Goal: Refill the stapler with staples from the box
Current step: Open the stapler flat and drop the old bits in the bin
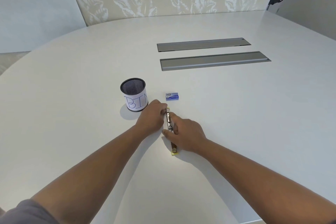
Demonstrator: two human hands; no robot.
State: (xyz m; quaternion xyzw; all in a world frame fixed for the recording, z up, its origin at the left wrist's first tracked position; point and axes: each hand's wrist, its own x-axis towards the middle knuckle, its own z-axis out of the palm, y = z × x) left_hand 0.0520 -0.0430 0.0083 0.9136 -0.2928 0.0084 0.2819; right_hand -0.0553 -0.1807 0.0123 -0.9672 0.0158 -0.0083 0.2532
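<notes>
The stapler (170,129) lies opened flat on the white table (236,114), its length running from 12 to 6 o'clock. The left hand (151,116) has its grip curled around the stapler's far end. The right hand (185,135) lies over the middle section, fingers bent against it and thumb at its near side. The blue staple box (172,96) sits closed at 12 o'clock, just beyond the stapler. A mesh cup (134,94) stands at 10 o'clock.
</notes>
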